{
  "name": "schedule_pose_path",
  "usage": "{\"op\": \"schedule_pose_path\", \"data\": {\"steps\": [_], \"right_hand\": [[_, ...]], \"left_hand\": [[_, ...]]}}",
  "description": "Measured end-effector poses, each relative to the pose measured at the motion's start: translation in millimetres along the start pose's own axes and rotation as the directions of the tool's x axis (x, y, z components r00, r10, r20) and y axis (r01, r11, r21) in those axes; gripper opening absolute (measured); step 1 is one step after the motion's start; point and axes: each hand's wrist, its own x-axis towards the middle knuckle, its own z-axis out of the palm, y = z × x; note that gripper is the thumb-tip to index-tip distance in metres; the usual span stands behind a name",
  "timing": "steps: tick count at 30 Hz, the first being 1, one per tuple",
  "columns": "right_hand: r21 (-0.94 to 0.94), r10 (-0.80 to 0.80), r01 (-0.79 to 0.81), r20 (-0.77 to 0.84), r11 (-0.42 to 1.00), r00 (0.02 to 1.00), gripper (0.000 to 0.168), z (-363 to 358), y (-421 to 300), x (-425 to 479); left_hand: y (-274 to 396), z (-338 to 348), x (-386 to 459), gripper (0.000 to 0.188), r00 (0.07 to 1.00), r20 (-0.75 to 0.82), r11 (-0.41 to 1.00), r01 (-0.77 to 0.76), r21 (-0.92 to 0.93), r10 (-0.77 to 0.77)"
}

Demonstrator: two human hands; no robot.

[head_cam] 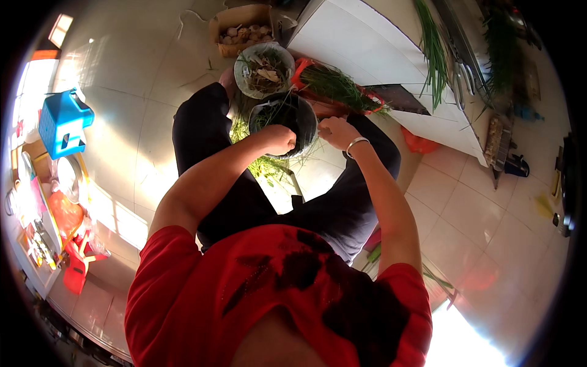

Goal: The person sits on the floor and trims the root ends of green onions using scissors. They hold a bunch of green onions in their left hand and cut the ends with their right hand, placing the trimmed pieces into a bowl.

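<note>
My left hand (280, 139) is over the near left part of a bin lined with a dark plastic bag (300, 121), its fingers curled; whether it holds anything is hidden. My right hand (331, 132), with a bangle at the wrist, is at the bin's right rim, fingers bent; I cannot tell if something thin is between them. Green stalks hang over the bin's left side. Beyond it stands a second bin with a pale liner (264, 71), holding plant scraps and dry peel. A bundle of thin green stalks (332, 85) lies in a red plastic bag right of the bins.
A cardboard box of bulbs (243, 34) stands beyond the bins. Loose greens (270, 169) lie on the floor between my legs. At the right is a white-sided counter (362, 43) with long green stalks (433, 55) and scissors (460, 82). A blue plastic stool (66, 124) is left.
</note>
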Motion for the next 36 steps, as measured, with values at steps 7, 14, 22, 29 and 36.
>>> {"op": "schedule_pose_path", "data": {"steps": [7,14,22,29,36], "right_hand": [[-0.060,0.084,-0.117,-0.399,0.991,0.913,0.033,0,19,96],[-0.355,-0.033,-0.130,-0.419,0.926,0.908,0.037,22,48,180],[-0.485,0.003,-0.258,-0.466,0.835,0.885,0.029,30,42,214],[-0.431,-0.018,-0.186,-0.427,0.883,0.904,0.027,46,77,223],[0.204,0.043,0.065,-0.484,0.977,0.874,0.029,20,100,203]], "left_hand": [[8,-5,-1,0.022,0.995,-0.089,0.999,0.037,0.005,-0.036],[20,-8,-1,0.021,0.992,-0.117,0.999,0.032,-0.026,-0.035],[24,-7,6,0.020,0.988,-0.144,0.997,0.049,-0.060,-0.057],[26,-8,10,0.020,0.990,-0.124,0.996,0.052,-0.072,-0.061],[24,-3,14,0.022,0.993,-0.109,0.997,0.048,-0.063,-0.055]]}}
